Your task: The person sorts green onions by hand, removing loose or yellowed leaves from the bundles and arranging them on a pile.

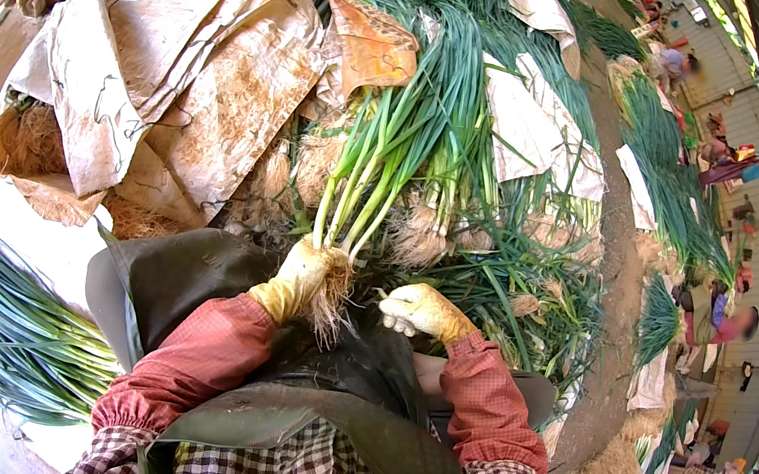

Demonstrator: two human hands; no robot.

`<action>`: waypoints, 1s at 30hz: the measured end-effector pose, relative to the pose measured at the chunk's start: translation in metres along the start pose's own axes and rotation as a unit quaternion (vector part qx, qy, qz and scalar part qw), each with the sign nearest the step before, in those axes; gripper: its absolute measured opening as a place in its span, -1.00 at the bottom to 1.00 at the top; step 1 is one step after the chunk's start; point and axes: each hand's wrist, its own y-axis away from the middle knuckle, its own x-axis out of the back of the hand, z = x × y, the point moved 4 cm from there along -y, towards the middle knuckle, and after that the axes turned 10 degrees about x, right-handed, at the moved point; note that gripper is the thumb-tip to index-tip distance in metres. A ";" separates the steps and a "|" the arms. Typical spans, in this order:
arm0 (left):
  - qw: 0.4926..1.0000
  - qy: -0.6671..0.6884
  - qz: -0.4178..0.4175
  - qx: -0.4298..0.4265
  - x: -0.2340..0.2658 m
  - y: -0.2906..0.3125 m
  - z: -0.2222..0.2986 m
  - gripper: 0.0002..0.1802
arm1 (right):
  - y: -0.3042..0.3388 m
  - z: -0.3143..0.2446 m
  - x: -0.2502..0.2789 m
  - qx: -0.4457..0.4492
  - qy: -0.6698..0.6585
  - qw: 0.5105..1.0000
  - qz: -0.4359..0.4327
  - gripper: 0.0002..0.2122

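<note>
My left hand (295,277), in a yellowed glove, is closed round the lower white ends of a bunch of green onions (373,167). Their long leaves point away from me, and the stringy roots (327,307) hang beside the glove over my lap. A short gap to the right, my right hand (428,313), also gloved, has its fingers curled in; whether something small is pinched there I cannot make out. Just beyond the hands, more green onions with bushy roots (419,234) lie on the heap. A dark apron (191,270) covers my lap.
Stained sacking (199,53) covers part of the heap at far left. Loose green leaves (499,309) lie right of my hands. Another onion pile (40,319) rests at near left. Beyond a dirt path (610,359) on the right are more piles and several people.
</note>
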 end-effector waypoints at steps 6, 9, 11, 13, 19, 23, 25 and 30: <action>0.970 0.169 -0.116 0.129 -0.019 0.008 -0.009 -0.88 | -0.063 0.024 0.043 0.082 -0.153 0.945 0.278 -0.65; 0.992 0.098 -0.069 0.025 -0.036 0.034 0.012 -0.84 | -0.097 -0.012 0.046 0.311 -0.381 0.856 0.161 -0.72; 0.995 0.092 -0.045 -0.012 -0.029 0.034 0.019 -0.84 | -0.097 -0.049 0.044 0.359 -0.471 0.805 0.045 -0.74; 0.996 0.091 -0.017 -0.008 -0.020 0.028 0.015 -0.84 | -0.104 -0.060 0.038 0.304 -0.377 0.852 0.197 -0.79; 0.996 0.085 0.032 0.017 -0.017 0.017 0.006 -0.81 | -0.156 0.009 0.004 0.183 -0.562 0.746 0.306 -0.85; 0.994 0.090 0.064 -0.014 -0.007 0.013 -0.001 -0.81 | -0.151 0.030 -0.037 0.071 -0.492 0.832 0.246 -0.81; 0.997 0.065 0.053 -0.002 -0.011 0.009 0.000 -0.80 | -0.151 0.073 -0.053 0.037 -0.488 0.851 0.192 -0.79; 0.993 0.074 -0.003 0.091 -0.012 0.009 0.003 -0.81 | -0.111 0.105 -0.043 0.071 0.063 0.984 0.153 -0.72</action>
